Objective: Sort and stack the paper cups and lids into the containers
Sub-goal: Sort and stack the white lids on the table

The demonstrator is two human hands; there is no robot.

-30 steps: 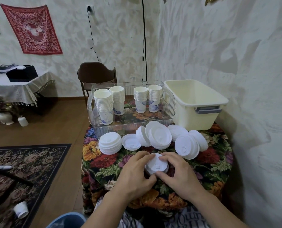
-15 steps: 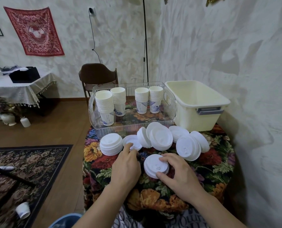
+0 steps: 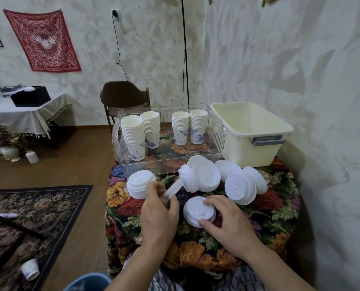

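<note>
Dim, soft indoor light; wide-angle bending at edges, slight blur.

The left hand [image 3: 159, 215] left the near lid stack [image 3: 199, 211], reached toward the worktop's left edge and lifted 1 single lid [image 3: 173, 189].

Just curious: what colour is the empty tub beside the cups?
Cream, with a grey handle; the tub shows in the head view.

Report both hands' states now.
Left hand: pinching a single lid, tilted up.
Right hand: gripping the small lid stack on the table.
</note>
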